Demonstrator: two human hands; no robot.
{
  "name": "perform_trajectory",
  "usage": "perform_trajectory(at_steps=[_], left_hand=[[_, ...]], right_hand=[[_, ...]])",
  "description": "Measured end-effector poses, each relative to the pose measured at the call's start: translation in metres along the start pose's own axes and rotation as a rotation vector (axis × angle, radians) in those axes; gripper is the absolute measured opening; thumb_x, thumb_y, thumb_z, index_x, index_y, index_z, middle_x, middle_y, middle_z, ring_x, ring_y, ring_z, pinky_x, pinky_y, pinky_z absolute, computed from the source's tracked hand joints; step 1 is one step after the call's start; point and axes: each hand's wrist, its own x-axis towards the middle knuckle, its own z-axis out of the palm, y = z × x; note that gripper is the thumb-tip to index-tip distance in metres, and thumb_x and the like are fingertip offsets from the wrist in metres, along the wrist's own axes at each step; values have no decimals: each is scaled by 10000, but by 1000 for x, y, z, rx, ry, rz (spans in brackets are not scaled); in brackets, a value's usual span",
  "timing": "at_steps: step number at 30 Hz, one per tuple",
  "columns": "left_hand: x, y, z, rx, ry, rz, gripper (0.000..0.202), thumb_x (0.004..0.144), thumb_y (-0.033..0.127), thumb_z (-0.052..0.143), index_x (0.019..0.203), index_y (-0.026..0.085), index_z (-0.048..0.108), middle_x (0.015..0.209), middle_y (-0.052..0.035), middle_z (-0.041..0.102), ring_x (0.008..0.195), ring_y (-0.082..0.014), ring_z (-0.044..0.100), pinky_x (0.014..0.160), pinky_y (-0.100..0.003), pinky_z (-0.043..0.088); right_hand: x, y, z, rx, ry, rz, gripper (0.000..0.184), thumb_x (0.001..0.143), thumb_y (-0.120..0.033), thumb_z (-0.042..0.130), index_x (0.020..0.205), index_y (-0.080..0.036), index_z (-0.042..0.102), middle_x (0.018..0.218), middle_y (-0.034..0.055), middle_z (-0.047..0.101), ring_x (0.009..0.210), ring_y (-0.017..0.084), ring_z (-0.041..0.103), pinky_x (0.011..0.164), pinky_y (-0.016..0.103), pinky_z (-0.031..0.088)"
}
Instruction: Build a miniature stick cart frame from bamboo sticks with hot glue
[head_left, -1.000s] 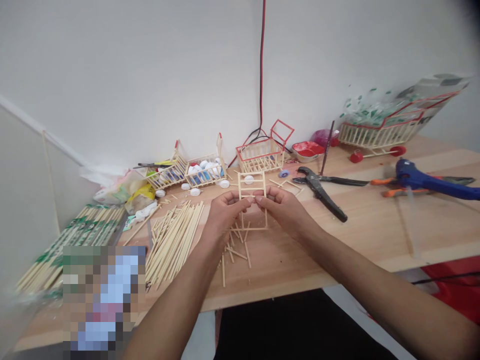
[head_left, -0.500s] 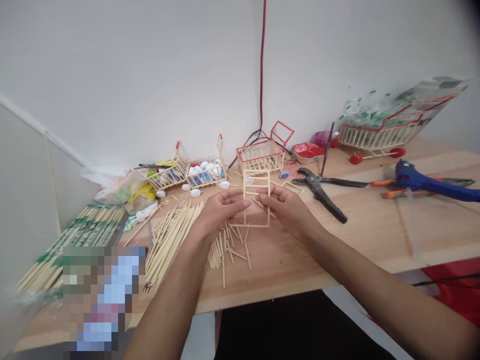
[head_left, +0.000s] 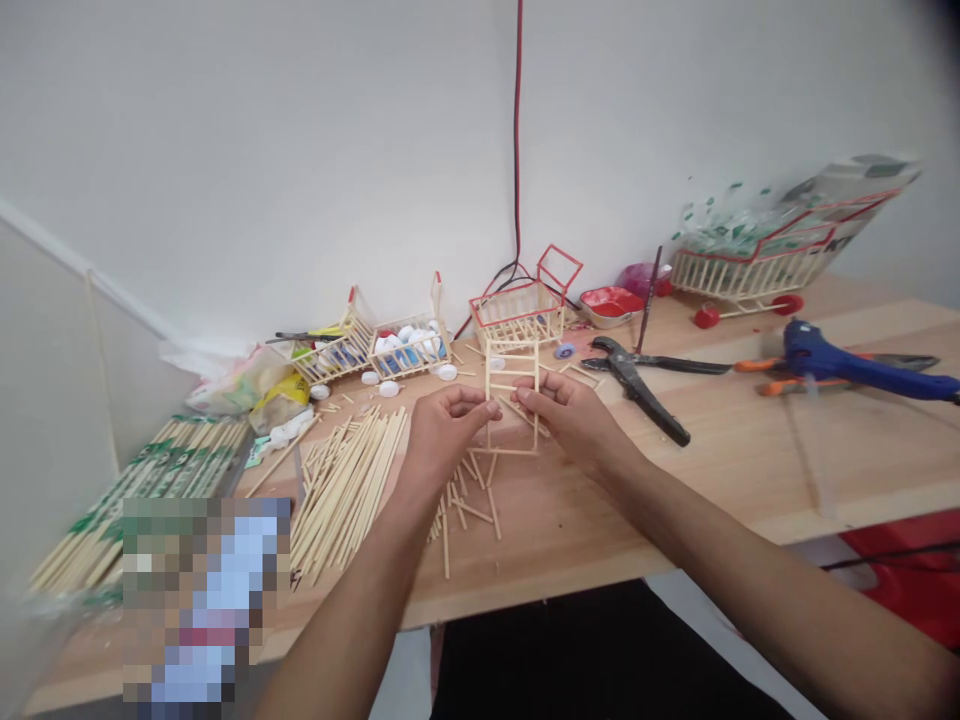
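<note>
A small frame of thin wooden sticks (head_left: 513, 357), with several crossbars, is held upright in front of me above the table. My left hand (head_left: 452, 425) pinches its left side stick between thumb and fingers. On the other side, my right hand (head_left: 561, 412) grips the right side stick the same way. Short cut sticks (head_left: 463, 500) lie scattered below the frame, partly behind my left wrist. Left of that hand is a pile of longer wooden sticks (head_left: 352, 490). Just behind the frame stands a miniature stick-built shopping cart (head_left: 517, 318) with a red rim.
Pliers (head_left: 637, 385) and a blue glue gun (head_left: 832, 360) lie to the right. Red paint fills a small dish (head_left: 611, 305). Two stick carts (head_left: 411, 348) holding bottle caps and a larger cart (head_left: 750, 275) line the wall. Packaged chopsticks (head_left: 150, 490) lie at left.
The view has shifted very slightly, so the background things sit a little further left. Both hands keep their hold on the stick frame, and the left wrist covers more of the short sticks.
</note>
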Motion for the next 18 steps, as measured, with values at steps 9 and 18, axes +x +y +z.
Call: perform_trajectory(at_steps=[9,18], left_hand=[[2,-5,-4,138,-5,76,195,723,347,686,663,161,695,667,-42,708,619,-152,602,643,-268,431],[1,-5,-3,152,1,80,200,714,343,683,619,167,686,643,-36,700,598,-146,588,628,-263,423]], right_hand=[[0,-3,1,-35,-3,18,303,661,-400,757,836,-170,665,695,-20,621,600,96,473,570,243,327],[-1,-3,0,-57,-10,29,248,666,-375,749,785,-174,664,693,-16,632,577,92,453,543,242,295]])
